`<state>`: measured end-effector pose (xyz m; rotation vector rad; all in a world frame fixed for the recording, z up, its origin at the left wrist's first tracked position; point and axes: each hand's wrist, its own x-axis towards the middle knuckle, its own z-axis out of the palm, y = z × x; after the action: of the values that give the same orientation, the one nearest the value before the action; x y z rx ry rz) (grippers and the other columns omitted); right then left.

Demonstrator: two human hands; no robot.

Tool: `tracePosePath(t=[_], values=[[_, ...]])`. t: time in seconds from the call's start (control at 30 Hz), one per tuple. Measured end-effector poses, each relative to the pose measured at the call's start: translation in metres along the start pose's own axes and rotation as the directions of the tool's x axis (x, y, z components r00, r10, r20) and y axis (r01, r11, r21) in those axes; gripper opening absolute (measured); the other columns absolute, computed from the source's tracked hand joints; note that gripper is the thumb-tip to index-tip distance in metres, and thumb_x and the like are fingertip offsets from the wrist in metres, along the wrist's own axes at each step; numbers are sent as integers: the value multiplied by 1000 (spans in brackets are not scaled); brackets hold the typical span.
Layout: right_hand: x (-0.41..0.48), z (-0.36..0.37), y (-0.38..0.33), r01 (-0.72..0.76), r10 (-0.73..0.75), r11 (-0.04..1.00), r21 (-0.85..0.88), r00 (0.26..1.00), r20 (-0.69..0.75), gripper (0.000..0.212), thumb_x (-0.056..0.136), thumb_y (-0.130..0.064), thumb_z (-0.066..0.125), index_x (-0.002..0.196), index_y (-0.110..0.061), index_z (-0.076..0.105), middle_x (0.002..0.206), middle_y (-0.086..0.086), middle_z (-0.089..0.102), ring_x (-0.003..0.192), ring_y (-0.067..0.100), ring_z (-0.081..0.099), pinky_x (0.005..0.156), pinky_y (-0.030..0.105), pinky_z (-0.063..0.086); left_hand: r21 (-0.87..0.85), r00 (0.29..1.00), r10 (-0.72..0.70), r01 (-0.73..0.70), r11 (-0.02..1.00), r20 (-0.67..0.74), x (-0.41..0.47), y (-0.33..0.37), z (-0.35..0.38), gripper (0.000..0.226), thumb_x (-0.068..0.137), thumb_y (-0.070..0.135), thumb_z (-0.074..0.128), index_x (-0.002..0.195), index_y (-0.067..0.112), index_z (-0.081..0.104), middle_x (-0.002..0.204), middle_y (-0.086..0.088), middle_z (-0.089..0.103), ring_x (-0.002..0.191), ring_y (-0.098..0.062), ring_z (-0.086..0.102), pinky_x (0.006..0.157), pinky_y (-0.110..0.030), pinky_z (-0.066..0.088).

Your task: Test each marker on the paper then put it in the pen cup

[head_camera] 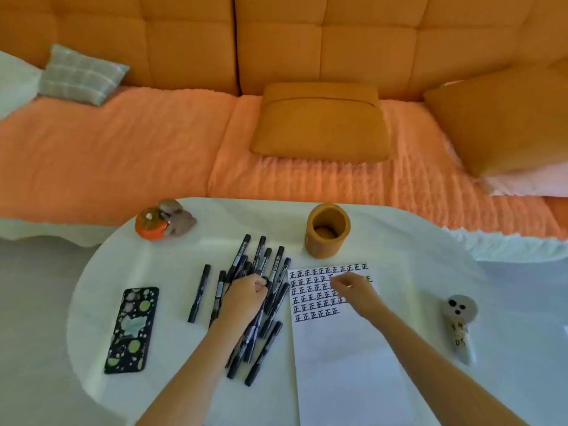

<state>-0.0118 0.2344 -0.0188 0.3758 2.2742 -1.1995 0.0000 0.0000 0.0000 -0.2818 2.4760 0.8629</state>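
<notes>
- Left hand fisted over the markers at frame centre, grip unclear; their long axes run toward the cup, upper right
- Right hand pinched on the paper, contents unclear

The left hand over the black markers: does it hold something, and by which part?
The left hand is closed on one black marker of the pile, gripped near its upper end. The exact grip is hidden.

Soft, even daylight, faint shadows, mild overall blur — wide-angle bending at the edges, warm orange cast.
</notes>
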Motion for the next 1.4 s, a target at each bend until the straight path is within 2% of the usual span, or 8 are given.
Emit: tracePosePath(t=[0.1, 0.3, 0.47, 0.8, 0.93, 1.13, 1.3, 1.4], values=[[17, 14, 6, 94, -94, 995, -14, 996, 10, 21, 95, -25, 56, 109, -11, 63, 97, -3, 61, 93, 14, 57, 75, 22, 39, -29, 998, 34, -35, 999, -54, 17, -13, 20, 22, 94, 18, 52, 114, 16, 61, 110, 2, 66, 87, -8, 56, 65, -15, 43], [38, 41, 22, 248, -248, 968, -27, 969, -9, 20, 94, -26, 57, 109, -15, 65, 104, -1, 65, 90, 11, 59, 75, 17, 44, 53, 969, 170, -163, 985, -179, 31, -31, 52, 18, 90, 21, 59, 108, 19, 62, 103, 5, 63, 78, -5, 53, 73, -18, 46], [45, 52, 26, 381, -382, 924, -31, 921, -72, 14, 93, -25, 58, 104, -21, 66, 91, -14, 63, 79, 2, 56, 67, 5, 43, 238, 916, 309, -250, 938, -256, 30, -36, 67, 23, 88, 34, 61, 108, 22, 59, 102, 10, 53, 81, -5, 47, 71, -16, 37], [35, 68, 44, 577, -574, 815, -42, 797, -191, 11, 93, -25, 59, 99, -24, 67, 89, -15, 64, 76, 5, 56, 62, 6, 42, 525, 805, 447, -206, 826, -389, 22, -52, 109, 34, 91, 36, 55, 120, 19, 51, 117, -1, 51, 106, -17, 51, 81, -28, 45], [7, 77, 59, 566, -545, 824, 24, 804, -239, 10, 93, -25, 58, 96, -25, 68, 88, -16, 65, 73, 4, 57, 58, 8, 41, 510, 806, 438, -203, 836, -398, 12, -53, 116, 36, 91, 34, 54, 122, 14, 52, 120, -5, 54, 109, -21, 54, 86, -32, 47], [-30, 85, 78, 551, -516, 832, 66, 813, -270, 12, 93, -21, 58, 96, -22, 69, 87, -12, 66, 72, 6, 59, 58, 10, 44, 405, 802, 368, -174, 898, -470, 2, -56, 116, 26, 90, 28, 54, 108, 11, 59, 109, -5, 60, 103, -22, 56, 77, -34, 49], [-49, 85, 83, 521, -481, 849, 89, 831, -279, 12, 93, -21, 58, 95, -22, 69, 94, -12, 69, 70, 4, 62, 59, 23, 49, 286, 773, 341, -214, 934, -535, -15, -58, 106, 21, 87, 28, 58, 99, 12, 64, 98, -3, 64, 92, -20, 60, 69, -33, 48], [-56, 87, 83, 502, -458, 859, 103, 843, -282, 13, 92, -20, 57, 97, -20, 69, 95, -6, 70, 72, 8, 63, 58, 23, 49, 229, 742, 370, -291, 929, -559, -26, -60, 103, 20, 87, 29, 60, 98, 13, 64, 97, -1, 65, 89, -18, 60, 70, -33, 51]])
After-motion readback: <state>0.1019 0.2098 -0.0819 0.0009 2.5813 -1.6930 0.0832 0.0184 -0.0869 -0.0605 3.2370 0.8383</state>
